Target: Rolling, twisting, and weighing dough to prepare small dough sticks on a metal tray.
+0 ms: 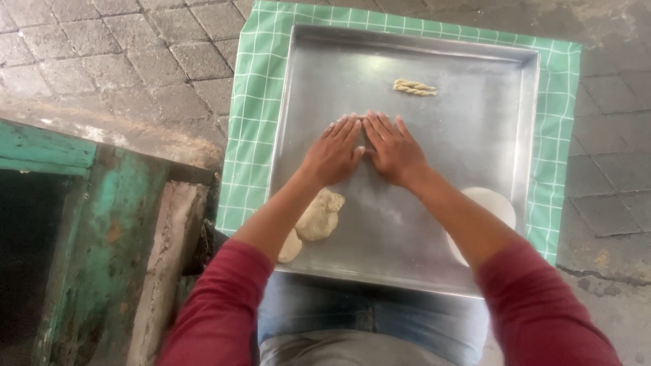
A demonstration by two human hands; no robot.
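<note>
Hands: left hand point(332, 154) and right hand point(395, 150) lie flat, palms down, side by side at the middle of the steel tray point(475, 156); index fingers nearly touch.
Grip: neither hand is clenched; fingers are spread straight. A small piece of dough may lie under the palms, but it is hidden, so grasp on anything cannot be confirmed.
Dough lump: pale dough lump point(320, 215) sits on the near left part of the tray, beside the left forearm, with a smaller piece point(290, 247) just nearer.
Twisted piece: one finished twisted dough stick point(414, 87) lies at the far side of the tray, well apart from the hands.
Bowl: white round bowl point(489, 203) stands at the near right, partly covered by the right forearm.
Support: tray rests on a green checked cloth point(254, 122) over paving stones point(122, 54).
Risk: uneven palm pressure would likely thin or tear any strand being rolled; a forearm sweep could strike the bowl or flatten the lump; the tray may slide on the cloth.
</note>
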